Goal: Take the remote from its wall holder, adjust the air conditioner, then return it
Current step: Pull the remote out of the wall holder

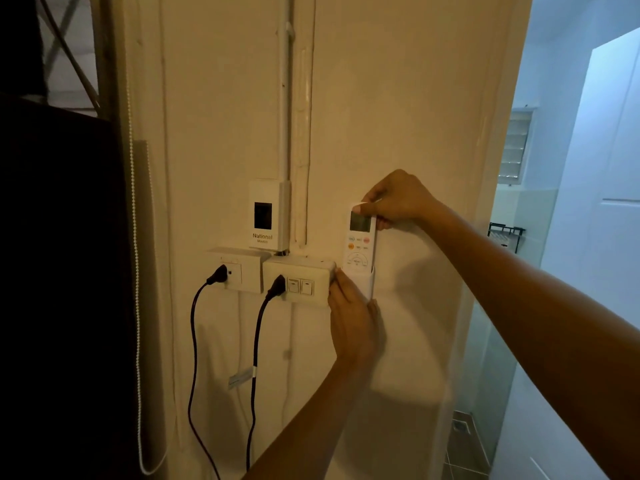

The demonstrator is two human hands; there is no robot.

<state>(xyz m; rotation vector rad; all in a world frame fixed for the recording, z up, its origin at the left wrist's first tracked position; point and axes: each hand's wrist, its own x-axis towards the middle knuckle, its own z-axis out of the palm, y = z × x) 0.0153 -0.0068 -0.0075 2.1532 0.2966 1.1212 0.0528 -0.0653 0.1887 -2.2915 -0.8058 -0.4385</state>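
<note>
A white air-conditioner remote [359, 242] with a small grey screen and coloured buttons stands upright against the cream wall, its lower end inside a white wall holder [367, 284]. My right hand [394, 200] pinches the remote's top end between thumb and fingers. My left hand [351, 320] is wrapped around the holder from below and the left, hiding most of it. No air conditioner is in view.
Left of the holder sit a switch-and-socket box [301, 280] and a second socket box [235, 270], each with a black plug and cable hanging down. A white "National" breaker box [268, 214] is above them. A doorway to a tiled room [568, 237] opens on the right.
</note>
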